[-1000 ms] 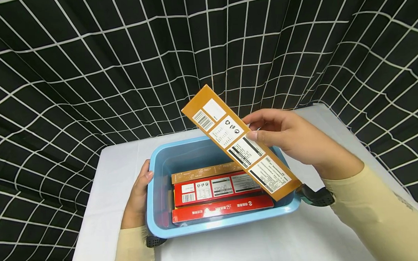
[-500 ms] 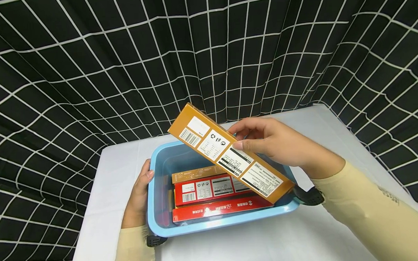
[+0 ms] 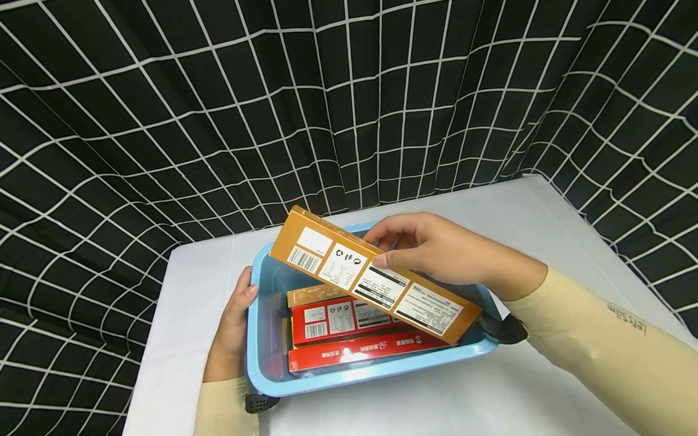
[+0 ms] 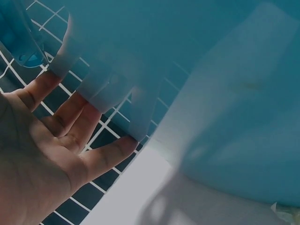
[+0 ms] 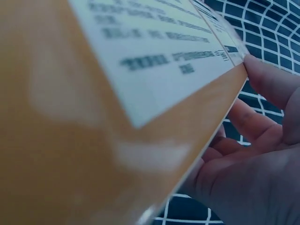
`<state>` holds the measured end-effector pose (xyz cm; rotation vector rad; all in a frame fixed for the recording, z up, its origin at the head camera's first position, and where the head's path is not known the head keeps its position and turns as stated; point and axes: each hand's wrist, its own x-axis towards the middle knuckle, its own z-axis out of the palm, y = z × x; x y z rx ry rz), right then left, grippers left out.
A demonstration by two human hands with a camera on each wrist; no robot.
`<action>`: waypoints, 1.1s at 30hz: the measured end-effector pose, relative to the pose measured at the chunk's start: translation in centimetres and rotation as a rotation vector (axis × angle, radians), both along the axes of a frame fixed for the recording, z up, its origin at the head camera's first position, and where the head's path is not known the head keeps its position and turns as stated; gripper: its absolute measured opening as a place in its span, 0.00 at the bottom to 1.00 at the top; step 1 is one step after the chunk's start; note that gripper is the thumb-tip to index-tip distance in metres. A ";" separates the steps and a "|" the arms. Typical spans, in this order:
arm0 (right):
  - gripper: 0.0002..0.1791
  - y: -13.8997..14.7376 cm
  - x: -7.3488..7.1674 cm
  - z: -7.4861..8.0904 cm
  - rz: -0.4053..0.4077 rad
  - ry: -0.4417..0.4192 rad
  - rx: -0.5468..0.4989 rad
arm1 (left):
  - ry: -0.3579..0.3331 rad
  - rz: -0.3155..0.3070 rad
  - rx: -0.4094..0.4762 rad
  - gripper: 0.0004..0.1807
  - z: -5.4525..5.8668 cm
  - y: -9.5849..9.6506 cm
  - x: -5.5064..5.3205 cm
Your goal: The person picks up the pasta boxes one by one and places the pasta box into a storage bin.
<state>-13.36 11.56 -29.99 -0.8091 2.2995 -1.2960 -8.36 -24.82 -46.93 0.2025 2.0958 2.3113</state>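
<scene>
My right hand [image 3: 410,248] pinches a long orange-brown cardboard box [image 3: 379,287] by its upper edge, thumb on the printed label face and fingers behind. The box is tilted over the blue plastic bin [image 3: 354,377], its left end raised and its right end down inside the rim. In the right wrist view the same box [image 5: 154,150] fills the left side. My left hand [image 3: 231,328] holds the bin by its left rim; the left wrist view shows the fingers [image 4: 110,154] against the blue wall. Inside lie a red box with white labels [image 3: 318,322], another red box [image 3: 354,352] and a brown box [image 3: 311,295].
The bin stands on a table with a white cloth [image 3: 179,301]. Black curtains with a white grid [image 3: 345,102] rise behind the table and on both sides. A beige sleeve covers each forearm, with a dark strap piece [image 3: 509,331] at the right wrist.
My right hand has moved left and down with the orange-brown box, lowering it over the bin to a flatter tilt. The left hand has stayed at the rim.
</scene>
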 end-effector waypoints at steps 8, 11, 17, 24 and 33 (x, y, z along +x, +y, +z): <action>0.17 -0.9 -0.2 -0.4 0.063 -0.040 0.032 | -0.001 0.003 0.009 0.27 0.0 0.0 -0.1; 0.18 -1.3 -0.4 -0.5 0.080 -0.036 0.049 | 0.001 0.004 0.004 0.27 0.0 -0.1 -0.1; 0.18 -1.8 -1.1 -1.0 0.136 -0.056 0.071 | 0.015 -0.025 0.013 0.26 -0.1 -0.1 -0.1; 0.16 -2.4 -1.8 -1.9 0.227 -0.092 0.087 | 0.016 -0.020 -0.010 0.26 -0.1 0.0 0.0; 0.14 -3.4 -2.0 -3.5 0.286 -0.127 0.165 | 0.014 -0.007 0.016 0.29 -0.1 0.0 0.0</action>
